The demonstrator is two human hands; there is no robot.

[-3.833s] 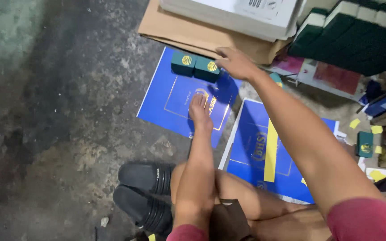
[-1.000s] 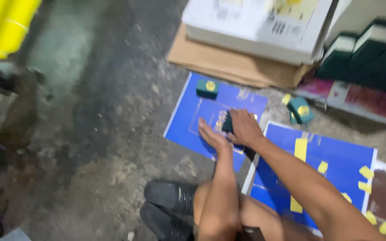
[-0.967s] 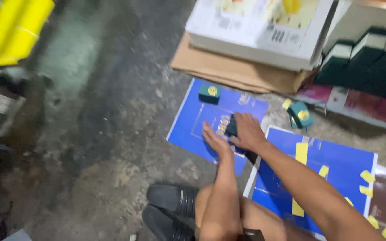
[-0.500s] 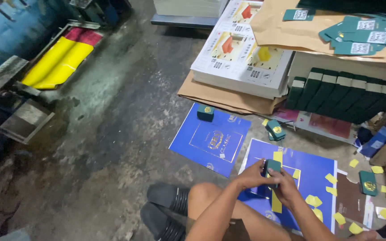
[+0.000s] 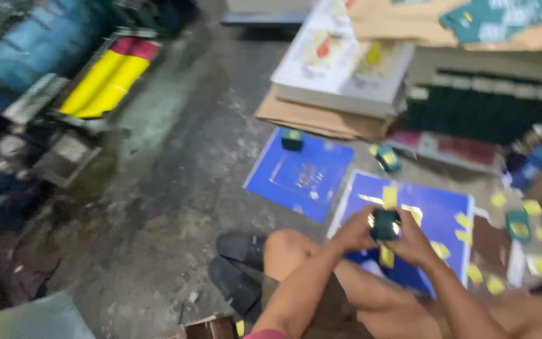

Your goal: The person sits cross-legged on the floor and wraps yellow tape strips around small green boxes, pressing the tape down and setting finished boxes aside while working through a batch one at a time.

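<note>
Since the frame half a second back, both hands have drawn closer in over the knees and the view has tipped a little lower; the small dark green box that they held then is now raised between them above the near blue sheet. The left hand [image 5: 354,230] closes on the box's left side and the right hand [image 5: 413,237] on its right, so the small dark green box [image 5: 385,225] sits clamped between the two, fingers curled around it. The picture is blurred by motion, so the exact finger hold cannot be made out.

Directly beneath the hands lies the near blue sheet [image 5: 437,213] on the concrete floor [image 5: 158,182], dotted with yellow slips [image 5: 389,196]. Just left of it and farther out lies a second blue sheet [image 5: 301,176], with another green box [image 5: 292,139] at its far corner. A third green box [image 5: 387,158] sits between the two sheets' far edges, and a fourth [image 5: 519,225] rests to the right beyond the near sheet. Behind them stand a flat cardboard piece [image 5: 315,119] under a pale printed carton [image 5: 340,63], and a row of dark green boxes [image 5: 481,103] packed side by side. Black sandals [image 5: 239,267] show by the person's bent legs. Nothing lies between the hands and the held box.

The held box looks small, squarish and dark teal-green, with a pale glint at its lower right edge.
</note>
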